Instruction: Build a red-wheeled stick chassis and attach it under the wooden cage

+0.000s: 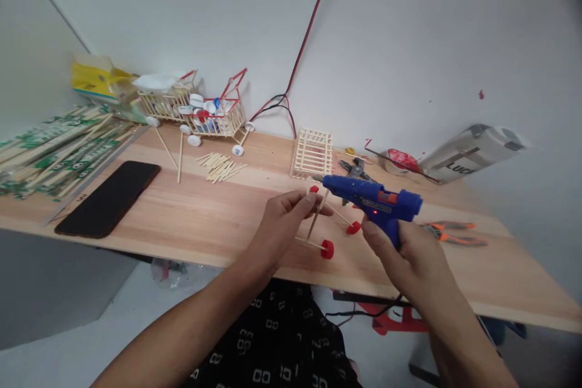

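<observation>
My right hand (411, 251) is wrapped round the handle of a blue glue gun (364, 194), whose small red light is lit. The gun's nozzle points left, just above the fingertips of my left hand (284, 221). Between those fingers my left hand pinches a frame of thin wooden sticks (314, 222). Red caps sit on the frame like wheels: one (327, 249) at the front, another (353, 228) to the right, and one (313, 190) by my left fingertips. Part of the frame is hidden behind my left hand.
Behind the frame stands a stick basket (313, 153). Short sticks (219, 167), a black phone (108, 199) and packaged sticks (59, 148) lie left. Two small stick carts (218, 118) stand at the back. Pliers (454, 234), a red-stained cup (401, 161) and a bag (473, 154) are right.
</observation>
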A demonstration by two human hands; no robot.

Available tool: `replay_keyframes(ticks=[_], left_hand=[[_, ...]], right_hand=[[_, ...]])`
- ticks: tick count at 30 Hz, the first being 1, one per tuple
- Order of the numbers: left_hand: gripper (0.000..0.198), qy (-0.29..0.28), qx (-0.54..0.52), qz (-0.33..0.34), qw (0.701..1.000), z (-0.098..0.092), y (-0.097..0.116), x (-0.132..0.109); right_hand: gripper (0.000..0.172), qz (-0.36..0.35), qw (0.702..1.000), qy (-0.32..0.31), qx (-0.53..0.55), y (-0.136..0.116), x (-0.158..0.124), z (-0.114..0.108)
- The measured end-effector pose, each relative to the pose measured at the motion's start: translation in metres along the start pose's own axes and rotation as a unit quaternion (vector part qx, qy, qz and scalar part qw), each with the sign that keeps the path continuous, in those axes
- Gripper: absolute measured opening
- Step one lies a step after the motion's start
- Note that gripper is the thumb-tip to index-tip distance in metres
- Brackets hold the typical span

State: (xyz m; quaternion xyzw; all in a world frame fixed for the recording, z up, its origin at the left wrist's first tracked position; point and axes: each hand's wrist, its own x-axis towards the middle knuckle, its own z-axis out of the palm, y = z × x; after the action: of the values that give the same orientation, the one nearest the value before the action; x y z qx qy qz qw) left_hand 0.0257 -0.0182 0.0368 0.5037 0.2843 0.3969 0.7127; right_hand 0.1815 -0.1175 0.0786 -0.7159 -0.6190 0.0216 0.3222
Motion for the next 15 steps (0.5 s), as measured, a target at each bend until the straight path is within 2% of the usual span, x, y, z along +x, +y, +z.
replay_keyframes(ticks=[15], left_hand=[[0.025, -0.002, 0.001, -0.009, 1.0, -0.0012, -0.0013, 0.0003]], right_hand=[[0.032, 0.005, 1.0, -0.002, 0.005, 0.0023, 0.0036, -0.0014]])
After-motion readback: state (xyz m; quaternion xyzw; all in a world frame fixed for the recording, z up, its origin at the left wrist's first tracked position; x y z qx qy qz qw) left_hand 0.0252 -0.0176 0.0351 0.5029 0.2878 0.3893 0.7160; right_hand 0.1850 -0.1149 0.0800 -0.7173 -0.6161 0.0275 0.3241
